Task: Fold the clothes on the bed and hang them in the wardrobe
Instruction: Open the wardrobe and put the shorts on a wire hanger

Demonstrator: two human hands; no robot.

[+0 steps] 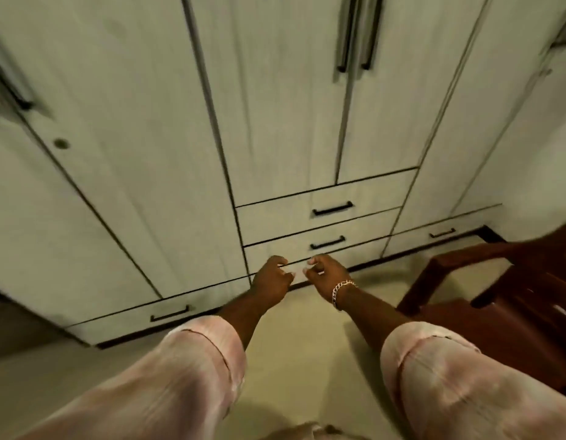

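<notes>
The white wardrobe [275, 122] fills the view, with all its doors closed and a pair of long black handles [357, 33] at the top centre. Both my arms, in pink rolled-up sleeves, stretch out low in front of its drawers. My left hand [272, 277] and my right hand [326, 274], which has a chain bracelet on the wrist, hover close together with loosely curled fingers. Neither hand holds anything that I can see. No clothes and no bed are in view.
Two closed drawers with black handles [332, 208] lie one above the other just beyond my hands, with wider drawers at the left [169, 313] and right [441, 233]. A dark red plastic chair [497, 296] stands on the pale floor [307, 344] at the right.
</notes>
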